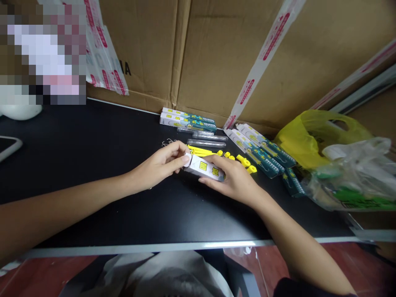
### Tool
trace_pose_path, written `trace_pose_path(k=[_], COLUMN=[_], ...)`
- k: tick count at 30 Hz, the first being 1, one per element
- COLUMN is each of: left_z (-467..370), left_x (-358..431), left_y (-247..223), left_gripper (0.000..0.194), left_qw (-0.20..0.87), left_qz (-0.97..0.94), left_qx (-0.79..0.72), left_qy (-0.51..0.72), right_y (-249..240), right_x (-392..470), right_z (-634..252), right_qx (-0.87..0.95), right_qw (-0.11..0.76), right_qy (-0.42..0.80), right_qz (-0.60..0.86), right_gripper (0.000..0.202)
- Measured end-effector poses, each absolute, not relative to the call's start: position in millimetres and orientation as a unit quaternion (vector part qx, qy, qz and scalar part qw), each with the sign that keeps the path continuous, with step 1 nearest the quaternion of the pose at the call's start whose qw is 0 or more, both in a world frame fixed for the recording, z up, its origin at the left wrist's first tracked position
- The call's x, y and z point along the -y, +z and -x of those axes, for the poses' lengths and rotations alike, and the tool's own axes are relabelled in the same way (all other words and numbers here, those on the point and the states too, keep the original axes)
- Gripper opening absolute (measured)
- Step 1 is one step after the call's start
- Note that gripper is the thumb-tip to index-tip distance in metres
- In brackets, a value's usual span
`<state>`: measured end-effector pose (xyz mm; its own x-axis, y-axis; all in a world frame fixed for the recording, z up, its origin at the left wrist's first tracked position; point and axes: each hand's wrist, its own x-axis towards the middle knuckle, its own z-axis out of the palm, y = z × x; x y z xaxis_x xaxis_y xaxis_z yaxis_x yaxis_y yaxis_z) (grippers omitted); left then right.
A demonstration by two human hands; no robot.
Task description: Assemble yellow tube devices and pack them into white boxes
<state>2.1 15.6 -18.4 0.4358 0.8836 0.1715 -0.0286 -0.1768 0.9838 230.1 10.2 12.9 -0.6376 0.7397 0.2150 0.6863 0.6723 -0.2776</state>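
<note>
Both of my hands are on one slim white carton [198,166] with yellow printed squares, held above the black table. My left hand [162,161] pinches the flap at the carton's left end between thumb and fingers. Around the other end, my right hand [236,177] is closed and covers much of it. Just behind the carton lie yellow plastic rods [201,152] and several small yellow plastic pieces [246,162]. Metal hooks [168,142] lie beyond my left fingers. Farther back are clear plastic tubes [207,143].
Two similar cartons [188,120] lie at the table's back edge. More cartons [256,150] lie at right, beside a yellow plastic bag [300,136] and a clear plastic bag [355,173]. Large cardboard boxes [213,53] rise behind the table [93,165]. A white-edged object [10,146] sits far left.
</note>
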Motion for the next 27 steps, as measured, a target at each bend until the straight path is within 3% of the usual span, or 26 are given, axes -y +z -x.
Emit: trace_pose_path(k=[27], left_z=[-4.9], left_x=[-16.4], left_y=[-19.2], left_gripper=[0.015], left_qw=[0.577], left_qz=[-0.613], left_qx=[-0.345], left_qy=[0.415], right_y=[11.0], right_x=[-9.0], right_z=[-228.8], right_qx=[0.911], right_qw=[0.144], right_qy=[0.063], right_qz=[0.381], right_gripper=[0.039])
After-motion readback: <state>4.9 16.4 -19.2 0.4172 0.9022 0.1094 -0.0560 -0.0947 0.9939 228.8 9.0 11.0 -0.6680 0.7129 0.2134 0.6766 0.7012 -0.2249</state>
